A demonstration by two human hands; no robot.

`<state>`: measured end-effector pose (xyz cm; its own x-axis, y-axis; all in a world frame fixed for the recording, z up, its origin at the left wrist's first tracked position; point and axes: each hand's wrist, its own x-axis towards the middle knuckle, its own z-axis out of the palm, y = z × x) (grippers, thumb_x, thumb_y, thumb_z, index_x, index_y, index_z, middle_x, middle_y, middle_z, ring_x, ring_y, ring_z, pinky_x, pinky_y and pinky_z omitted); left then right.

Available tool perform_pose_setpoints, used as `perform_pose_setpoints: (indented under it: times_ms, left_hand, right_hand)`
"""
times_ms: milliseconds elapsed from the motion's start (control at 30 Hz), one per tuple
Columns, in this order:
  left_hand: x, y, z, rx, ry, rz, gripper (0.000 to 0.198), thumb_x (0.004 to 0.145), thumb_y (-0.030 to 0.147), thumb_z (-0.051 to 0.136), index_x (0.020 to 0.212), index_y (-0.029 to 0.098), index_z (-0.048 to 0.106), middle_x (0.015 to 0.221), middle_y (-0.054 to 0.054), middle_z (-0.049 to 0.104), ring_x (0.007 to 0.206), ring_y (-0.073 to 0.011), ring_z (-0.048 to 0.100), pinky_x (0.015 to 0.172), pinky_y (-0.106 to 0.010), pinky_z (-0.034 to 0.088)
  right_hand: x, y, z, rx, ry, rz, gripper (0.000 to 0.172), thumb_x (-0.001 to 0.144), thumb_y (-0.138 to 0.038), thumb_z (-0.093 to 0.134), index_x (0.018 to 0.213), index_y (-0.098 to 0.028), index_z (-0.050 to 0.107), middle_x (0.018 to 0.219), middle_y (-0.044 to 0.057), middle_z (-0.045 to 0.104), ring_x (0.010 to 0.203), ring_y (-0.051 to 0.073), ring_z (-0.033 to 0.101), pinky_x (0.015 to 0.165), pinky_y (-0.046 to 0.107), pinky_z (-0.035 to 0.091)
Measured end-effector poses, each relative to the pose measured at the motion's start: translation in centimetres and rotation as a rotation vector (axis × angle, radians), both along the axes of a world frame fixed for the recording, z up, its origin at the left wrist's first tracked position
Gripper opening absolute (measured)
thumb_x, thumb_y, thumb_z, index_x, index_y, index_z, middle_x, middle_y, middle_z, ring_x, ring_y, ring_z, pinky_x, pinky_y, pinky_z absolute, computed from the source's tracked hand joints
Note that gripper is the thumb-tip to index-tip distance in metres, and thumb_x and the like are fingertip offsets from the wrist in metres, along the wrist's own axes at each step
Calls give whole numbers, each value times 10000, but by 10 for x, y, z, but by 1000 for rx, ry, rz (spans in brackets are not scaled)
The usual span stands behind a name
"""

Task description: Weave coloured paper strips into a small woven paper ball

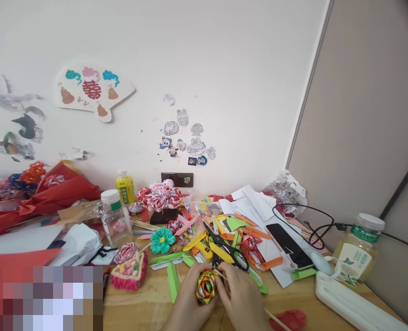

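A folded paper rose (206, 288) in yellow, green and orange sits in the curled fingers of my left hand (191, 299). Close against it on the right, my right hand (244, 296) is closed around a thin wooden stick (277, 319). One end of that stick shows by the top of the rose, and the other comes out below my right hand. Whether the stick touches the rose I cannot tell. Just beyond my fingers lie black-handled scissors (228, 247), among green paper strips (172, 281) and yellow ones.
A heart-shaped box (129, 273) and a teal flower (163, 240) stand to the left. On the right are a phone (289, 246), a bottle (357, 250), a white case (353, 303) and a black cable (302, 208). Red crumpled paper (291, 319) lies near the front edge.
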<state>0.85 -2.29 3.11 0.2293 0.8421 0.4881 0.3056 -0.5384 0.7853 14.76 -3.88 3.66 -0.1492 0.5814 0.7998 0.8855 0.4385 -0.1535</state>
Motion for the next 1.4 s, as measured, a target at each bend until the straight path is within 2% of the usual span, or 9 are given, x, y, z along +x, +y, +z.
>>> perform_pose_setpoints:
  times_ms: [333,533,700,900,1033,1133,1233,1300,1400]
  left_hand:
    - [1,-1,5,-5,6,-28,425,601,1,534,969,211,562,939,-50,645,888,-224,618,783,-343,506]
    - [-1,-2,1,1,-14,-23,409,603,24,537,962,215,576,939,-59,654,891,-239,617,786,-357,510]
    - [-1,-2,0,-23,-15,-2,412,587,27,537,953,211,580,936,-60,657,889,-242,616,784,-354,514]
    - [0,-1,3,-19,-30,8,402,577,27,542,933,206,589,910,-58,664,859,-242,626,758,-347,520]
    - [0,-1,5,-48,-62,12,374,600,46,565,941,200,577,917,-62,664,858,-242,633,756,-353,521]
    - [-1,0,4,-54,-80,11,383,599,35,550,943,202,577,913,-54,665,852,-241,638,744,-348,521]
    - [-2,2,3,-85,-97,18,403,579,27,538,945,193,568,901,-52,663,829,-243,641,725,-348,520]
    - [-3,3,1,-108,-113,26,417,571,28,538,957,187,556,911,-57,659,839,-247,638,735,-355,515]
    - [-3,4,-1,-131,-127,4,416,583,37,541,973,182,537,932,-64,652,860,-251,634,752,-360,507]
  right_hand:
    - [2,-1,-3,25,-15,26,473,1009,-336,150,795,-192,546,609,8,576,533,142,569,503,237,343]
    - [2,0,-5,3,-16,83,511,1011,-325,133,784,-186,569,604,13,575,540,147,565,509,240,360]
    - [0,-1,-3,40,-99,68,589,1006,-291,57,788,-176,592,582,24,574,525,148,571,500,242,375]
    - [3,1,-4,55,-152,48,518,1010,-263,120,880,-161,611,580,27,590,507,146,581,491,234,386]
    - [6,0,-2,63,-109,71,419,1001,-263,193,999,-134,592,686,56,641,569,160,609,526,245,413]
    - [6,-2,-1,-19,-106,141,362,962,-196,238,970,-138,595,686,53,635,576,169,606,527,254,419]
    - [6,-5,-2,-87,-150,222,332,874,-124,297,1073,-113,562,689,48,636,567,175,600,515,259,415]
    - [7,-5,-3,-112,-146,233,366,816,-95,336,1121,-107,537,697,44,639,576,176,603,521,257,414]
    - [8,-4,-5,-123,-81,221,371,762,-76,370,1079,-133,555,698,37,635,593,175,605,541,252,413]
